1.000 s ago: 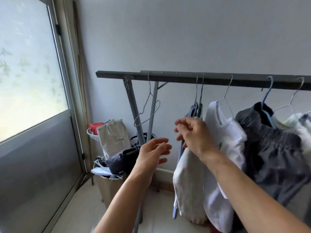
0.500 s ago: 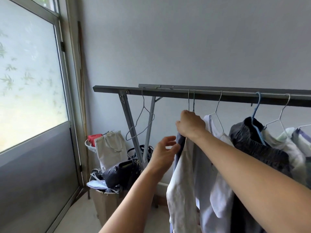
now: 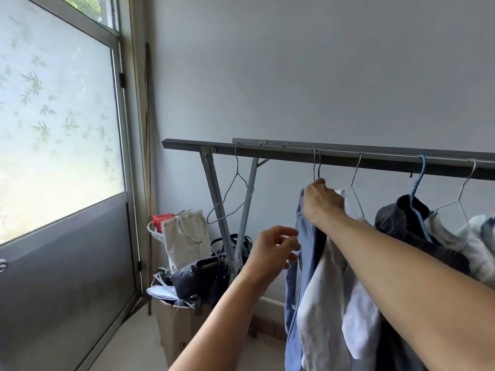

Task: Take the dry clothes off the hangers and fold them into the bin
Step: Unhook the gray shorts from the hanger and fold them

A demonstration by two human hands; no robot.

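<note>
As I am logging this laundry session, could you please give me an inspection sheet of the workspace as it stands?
Surface: dark metal drying rail on a folding frame; pale floor beneath.
Job's things: blue garment, white garments and dark shorts on a blue hanger; one empty wire hanger; no bin identifiable.
Clutter: cardboard box topped with a black handbag, canvas tote bag and white basket.
Grippers: right hand grips the blue garment's top, below the hooks; left hand open beside its edge, contact unclear.
Cables: nothing seen.
Surroundings: frosted window with leaf pattern; grey wall.
</note>
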